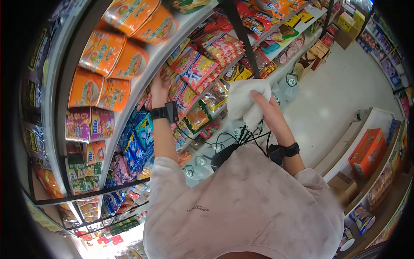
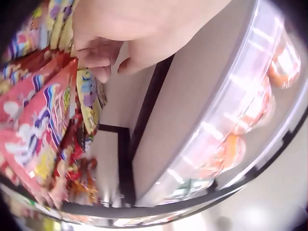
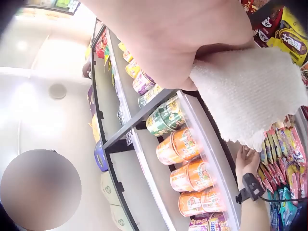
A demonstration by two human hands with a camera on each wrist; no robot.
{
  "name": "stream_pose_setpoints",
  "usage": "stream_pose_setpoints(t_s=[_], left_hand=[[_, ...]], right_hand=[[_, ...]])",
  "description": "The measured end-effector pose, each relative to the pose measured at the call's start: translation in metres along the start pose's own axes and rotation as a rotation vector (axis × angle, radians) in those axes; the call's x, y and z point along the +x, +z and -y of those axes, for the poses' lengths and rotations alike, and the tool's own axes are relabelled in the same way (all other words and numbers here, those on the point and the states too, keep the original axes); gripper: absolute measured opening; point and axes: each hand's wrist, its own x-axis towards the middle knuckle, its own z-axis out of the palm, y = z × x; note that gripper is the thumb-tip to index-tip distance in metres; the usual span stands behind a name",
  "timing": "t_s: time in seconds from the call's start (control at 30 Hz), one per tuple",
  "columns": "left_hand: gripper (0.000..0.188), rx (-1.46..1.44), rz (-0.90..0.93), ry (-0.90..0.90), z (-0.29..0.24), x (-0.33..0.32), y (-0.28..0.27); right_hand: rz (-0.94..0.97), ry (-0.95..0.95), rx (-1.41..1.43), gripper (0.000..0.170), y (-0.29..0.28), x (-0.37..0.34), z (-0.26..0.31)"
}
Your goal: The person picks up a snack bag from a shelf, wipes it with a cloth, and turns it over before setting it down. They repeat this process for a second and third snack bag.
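Note:
A white towelling cloth [image 1: 243, 97] hangs in folds from my right hand [image 1: 271, 114], which grips it with the thumb on top. The right wrist view shows the cloth's [image 3: 255, 91] ribbed, fluffy surface up close, level with the shelves. My left hand [image 1: 160, 85] reaches into the snack shelf behind rows of pink candy packets [image 1: 196, 69]. In the left wrist view its fingers [image 2: 98, 60] bend loosely beside a yellow packet [image 2: 89, 101], with a gap between thumb and fingers. Pink packets with a cartoon horse [image 2: 36, 125] stand next to it.
Orange noodle cups [image 1: 103, 52] line the shelf above my left arm. Blue packets [image 1: 140, 136] hang lower down. Black cables [image 1: 246, 136] run between the wrist cameras at my chest. An orange box [image 1: 367, 150] stands behind on the right, past the pale floor [image 1: 332, 95].

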Motion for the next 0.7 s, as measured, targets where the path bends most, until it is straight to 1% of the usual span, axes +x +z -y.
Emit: stream_pose_setpoints(t_s=[0.1, 0.17, 0.23, 0.27, 0.33, 0.4, 0.5, 0.6, 0.67, 0.7], left_hand=[[0.041, 0.85, -0.243, 0.266, -0.009, -0.001, 0.039], [0.063, 1.033, -0.035, 0.403, -0.005, 0.026, 0.049], [0.079, 1.25, 0.035, 0.5, 0.0, 0.038, 0.062], [0.084, 1.381, -0.003, 0.529, 0.005, 0.038, 0.073], [0.102, 1.562, -0.035, 0.469, 0.003, 0.038, 0.092], [0.104, 1.579, -0.04, 0.438, 0.013, 0.06, 0.078], [0.098, 1.599, -0.017, 0.377, 0.013, 0.065, 0.082], [0.083, 1.531, -0.039, 0.42, 0.012, 0.061, 0.081], [0.071, 1.498, -0.088, 0.483, 0.012, 0.056, 0.073], [0.065, 1.515, -0.096, 0.456, 0.013, 0.064, 0.058]], right_hand=[[-0.018, -0.003, 0.003, 0.038, -0.012, 0.003, 0.012], [-0.031, -0.006, 0.009, 0.038, -0.021, 0.008, 0.019], [-0.026, -0.009, 0.018, 0.037, -0.028, 0.011, 0.022], [-0.023, -0.019, 0.016, 0.037, -0.03, 0.012, 0.024], [-0.012, -0.039, 0.013, 0.037, -0.033, 0.013, 0.028], [-0.011, -0.047, 0.005, 0.036, -0.037, 0.015, 0.03], [-0.029, -0.039, -0.003, 0.036, -0.043, 0.014, 0.034], [-0.046, -0.023, -0.011, 0.036, -0.051, 0.013, 0.036], [-0.044, -0.013, -0.016, 0.037, -0.055, 0.014, 0.034], [-0.042, -0.008, -0.019, 0.037, -0.057, 0.016, 0.032]])
